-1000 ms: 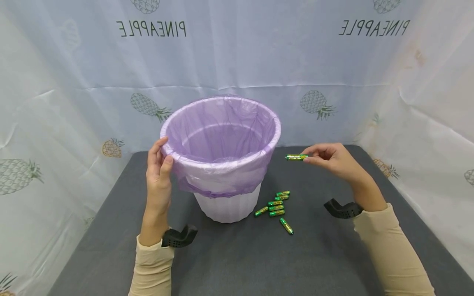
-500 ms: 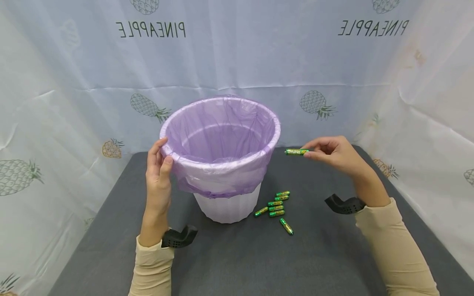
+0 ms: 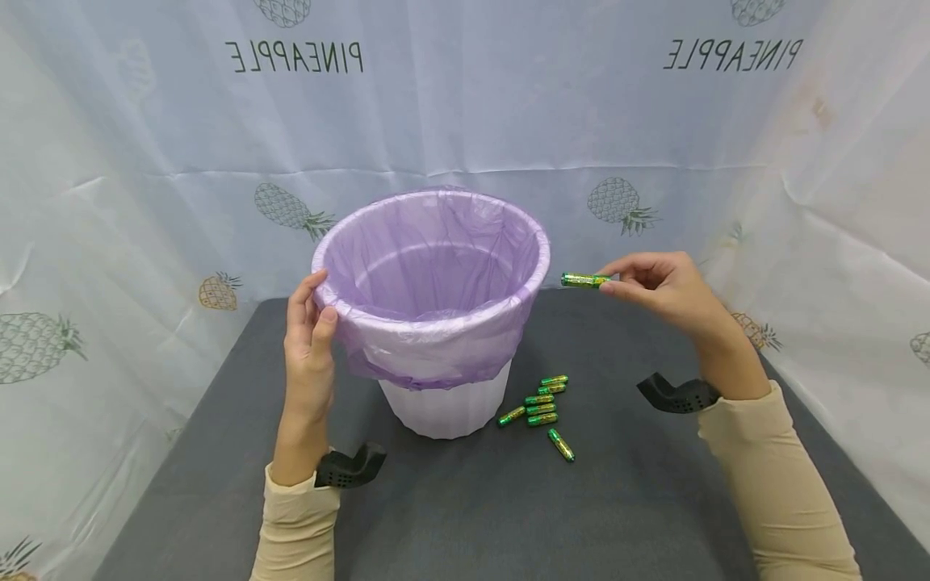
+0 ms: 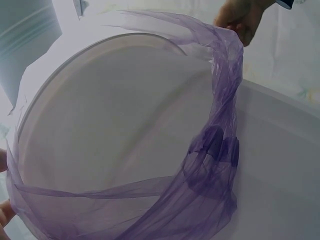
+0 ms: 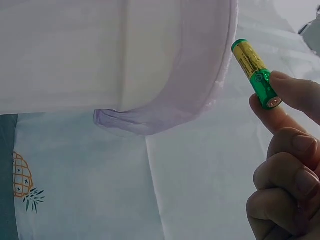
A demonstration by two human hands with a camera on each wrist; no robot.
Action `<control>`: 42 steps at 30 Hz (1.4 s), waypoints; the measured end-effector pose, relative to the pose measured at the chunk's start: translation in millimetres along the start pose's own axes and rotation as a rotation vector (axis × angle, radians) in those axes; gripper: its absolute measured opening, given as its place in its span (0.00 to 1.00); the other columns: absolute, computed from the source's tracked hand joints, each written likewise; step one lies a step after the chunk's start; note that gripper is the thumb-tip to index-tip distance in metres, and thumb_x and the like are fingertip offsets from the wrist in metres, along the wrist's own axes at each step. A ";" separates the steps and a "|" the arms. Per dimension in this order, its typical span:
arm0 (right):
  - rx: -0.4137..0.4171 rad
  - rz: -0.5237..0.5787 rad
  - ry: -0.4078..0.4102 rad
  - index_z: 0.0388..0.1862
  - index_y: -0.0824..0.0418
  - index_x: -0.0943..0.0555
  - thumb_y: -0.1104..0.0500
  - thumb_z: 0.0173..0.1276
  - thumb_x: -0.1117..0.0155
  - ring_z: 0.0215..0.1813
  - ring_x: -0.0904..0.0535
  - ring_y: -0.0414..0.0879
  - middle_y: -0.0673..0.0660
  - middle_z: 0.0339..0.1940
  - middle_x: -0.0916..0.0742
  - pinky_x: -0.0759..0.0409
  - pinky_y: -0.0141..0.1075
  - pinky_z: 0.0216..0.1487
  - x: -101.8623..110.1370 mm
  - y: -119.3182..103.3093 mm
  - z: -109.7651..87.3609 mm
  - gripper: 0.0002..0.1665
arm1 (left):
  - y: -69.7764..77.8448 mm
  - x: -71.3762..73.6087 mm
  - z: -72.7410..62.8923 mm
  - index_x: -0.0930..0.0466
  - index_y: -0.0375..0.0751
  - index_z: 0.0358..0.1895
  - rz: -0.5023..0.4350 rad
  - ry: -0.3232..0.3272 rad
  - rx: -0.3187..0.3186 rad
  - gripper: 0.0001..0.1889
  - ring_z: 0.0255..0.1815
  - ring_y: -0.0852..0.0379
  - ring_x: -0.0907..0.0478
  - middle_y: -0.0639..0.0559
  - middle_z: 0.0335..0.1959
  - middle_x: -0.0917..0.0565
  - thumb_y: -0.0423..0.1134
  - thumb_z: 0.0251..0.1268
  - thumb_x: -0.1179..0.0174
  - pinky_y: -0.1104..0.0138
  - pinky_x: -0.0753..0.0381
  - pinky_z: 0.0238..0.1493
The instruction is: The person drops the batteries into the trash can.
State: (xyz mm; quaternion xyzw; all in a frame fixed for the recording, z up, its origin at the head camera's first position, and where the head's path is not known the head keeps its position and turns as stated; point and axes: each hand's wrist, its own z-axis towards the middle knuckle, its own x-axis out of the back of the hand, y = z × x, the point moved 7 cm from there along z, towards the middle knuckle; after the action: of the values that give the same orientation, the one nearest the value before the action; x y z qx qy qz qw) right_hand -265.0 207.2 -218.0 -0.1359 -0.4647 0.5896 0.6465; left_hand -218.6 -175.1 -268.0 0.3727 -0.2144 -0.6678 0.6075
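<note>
A white trash can (image 3: 445, 413) stands on the dark table, lined with a thin purple trash bag (image 3: 429, 355) folded over its rim. My left hand (image 3: 308, 359) holds the rim at the left side, thumb in front; only its fingertips appear at the edge of the left wrist view. Thumb and forefinger of my right hand (image 3: 672, 289) pinch a green and yellow battery (image 3: 584, 280), raised to the right of the rim and apart from it. In the right wrist view that battery (image 5: 255, 72) is tilted, its flat end near the fingertips, with the other fingers curled.
Several more green batteries (image 3: 541, 408) lie on the table (image 3: 465, 508) to the right of the can's base, with one battery (image 3: 561, 445) set apart nearer the front. White curtains (image 3: 465, 105) printed with pineapples surround the table at the back and sides.
My right hand has risen with the battery, from below the rim's right side to about rim height, and shifted slightly right. The left hand and the trash can keep their places.
</note>
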 end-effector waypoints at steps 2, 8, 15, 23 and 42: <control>0.008 0.027 0.019 0.35 0.56 0.13 0.78 0.58 0.39 0.16 0.47 0.43 0.43 0.13 0.32 0.50 0.37 0.19 0.9 -2.0 1.5 0.19 | 0.0 0.3 0.3 0.33 0.50 0.63 0.004 0.002 0.001 0.20 0.46 0.65 0.30 0.55 0.53 0.27 0.34 0.70 0.53 0.74 0.32 0.53; 0.028 0.089 0.043 0.33 0.58 0.13 0.79 0.57 0.39 0.16 0.47 0.43 0.44 0.12 0.32 0.52 0.37 0.19 2.4 -7.0 5.9 0.18 | -2.5 1.9 0.8 0.33 0.52 0.63 0.017 0.014 0.019 0.21 0.44 0.66 0.30 0.56 0.51 0.28 0.34 0.69 0.53 0.74 0.32 0.52; 0.024 0.033 0.040 0.33 0.57 0.13 0.77 0.57 0.38 0.16 0.47 0.43 0.44 0.12 0.31 0.51 0.37 0.18 1.6 -14.4 11.1 0.17 | -2.9 2.6 0.2 0.33 0.51 0.63 0.019 0.021 0.024 0.21 0.44 0.65 0.30 0.56 0.50 0.27 0.35 0.69 0.53 0.74 0.32 0.52; -0.021 -0.025 0.027 0.34 0.53 0.13 0.74 0.58 0.36 0.16 0.45 0.41 0.43 0.13 0.30 0.48 0.37 0.19 -2.2 -18.1 16.4 0.16 | -2.5 2.5 -0.3 0.33 0.51 0.63 0.020 0.020 0.025 0.21 0.46 0.65 0.30 0.55 0.52 0.27 0.34 0.69 0.54 0.74 0.32 0.53; -0.033 -0.061 -0.010 0.33 0.53 0.14 0.70 0.59 0.34 0.16 0.41 0.38 0.42 0.13 0.29 0.44 0.34 0.18 -22.5 -30.4 33.3 0.12 | -3.0 2.6 1.4 0.33 0.52 0.64 0.030 0.012 0.024 0.21 0.45 0.65 0.30 0.56 0.52 0.27 0.34 0.69 0.54 0.74 0.32 0.53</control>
State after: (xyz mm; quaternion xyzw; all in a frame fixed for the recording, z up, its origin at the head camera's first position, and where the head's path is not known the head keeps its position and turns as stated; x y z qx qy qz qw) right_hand -268.2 166.7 -188.2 -0.1293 -0.4816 0.5627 0.6593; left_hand -221.6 -177.3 -269.9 0.3809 -0.2241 -0.6538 0.6142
